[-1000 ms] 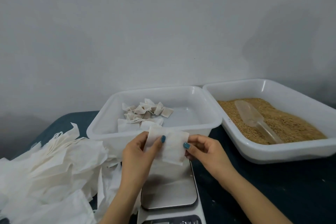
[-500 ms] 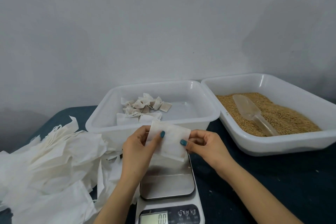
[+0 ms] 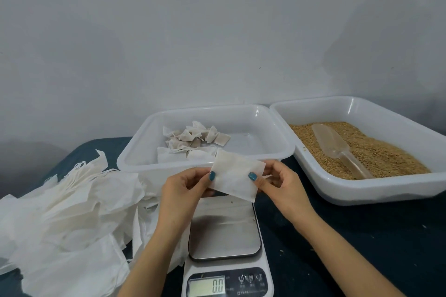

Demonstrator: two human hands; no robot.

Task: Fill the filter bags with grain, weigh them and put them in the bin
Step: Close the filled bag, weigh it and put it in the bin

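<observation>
White filled bags lie in the bin's back-left corner, while my left hand and right hand pinch a flat, seemingly empty filter bag, yet to fill and weigh.

The scale sits before the bin, the grain tray to its right.

Both hands, left and right, pinch a filter bag above the scale.

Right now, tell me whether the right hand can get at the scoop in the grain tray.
Probably yes: the right hand pinches the filter bag, but the scoop lies uncovered on the grain, handle nearest, with nothing standing between.
</observation>
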